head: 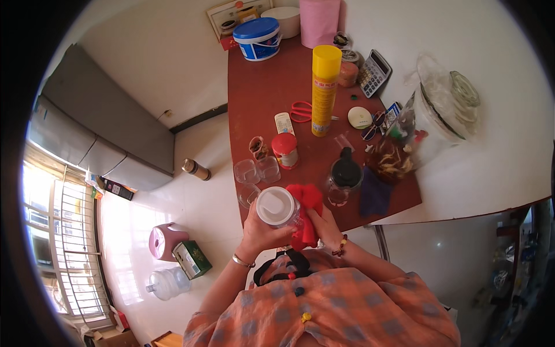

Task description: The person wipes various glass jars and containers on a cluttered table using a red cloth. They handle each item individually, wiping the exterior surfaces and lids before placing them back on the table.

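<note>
My left hand [264, 234] is closed around a clear jar with a white lid [274, 206], held at the near edge of the red-brown table [269, 95]. A red cloth [307, 217] is gripped in my right hand [326, 227] and lies against the jar's right side. Just beyond the jar stand clear square containers [268, 169] and a red-lidded jar [285, 149]. To the right is a clear glass jug with a black lid [346, 173], beside a dark purple cloth [375, 193].
A yellow spray can [325, 91] stands mid-table near red-handled scissors [301, 112] and a remote control [284, 124]. On the right are sunglasses [373, 126], a calculator [374, 73] and a large glass jar [401, 147] with dark contents. A blue-lidded bucket [257, 39] is at the far end.
</note>
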`<state>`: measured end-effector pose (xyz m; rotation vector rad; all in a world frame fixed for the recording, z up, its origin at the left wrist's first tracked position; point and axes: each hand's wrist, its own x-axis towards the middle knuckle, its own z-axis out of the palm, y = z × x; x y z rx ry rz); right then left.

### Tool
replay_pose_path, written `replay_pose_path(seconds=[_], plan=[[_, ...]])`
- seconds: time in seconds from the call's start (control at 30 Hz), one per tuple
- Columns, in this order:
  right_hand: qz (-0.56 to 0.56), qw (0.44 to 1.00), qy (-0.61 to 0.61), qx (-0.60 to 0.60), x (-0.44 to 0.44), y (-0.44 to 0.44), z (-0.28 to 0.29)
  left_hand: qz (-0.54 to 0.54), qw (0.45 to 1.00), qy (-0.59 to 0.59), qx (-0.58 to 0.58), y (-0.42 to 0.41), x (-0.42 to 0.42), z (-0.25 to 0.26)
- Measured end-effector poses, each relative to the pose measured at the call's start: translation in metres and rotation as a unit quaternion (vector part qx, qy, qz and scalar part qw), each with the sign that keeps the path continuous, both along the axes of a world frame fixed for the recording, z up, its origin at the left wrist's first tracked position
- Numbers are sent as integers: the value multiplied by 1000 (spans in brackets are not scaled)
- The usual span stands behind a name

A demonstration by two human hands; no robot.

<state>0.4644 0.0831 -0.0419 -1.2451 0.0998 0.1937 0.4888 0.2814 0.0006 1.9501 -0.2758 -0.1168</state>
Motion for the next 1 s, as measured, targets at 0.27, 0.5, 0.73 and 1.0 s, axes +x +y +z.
replay_pose_path(seconds=[0.27, 0.5, 0.73, 1.0], plan=[[17, 852, -404, -333, 8, -22, 112, 26, 994, -96, 46, -6, -8, 4], [174, 627, -492, -579, 19, -3, 160, 38, 985, -151, 69, -4, -10, -8], [255, 787, -444, -344, 11, -8, 151, 53, 996, -39, 54, -12, -13, 22], [87, 885, -280, -363, 9, -50, 188, 68, 992, -71, 77, -13, -14, 21]])
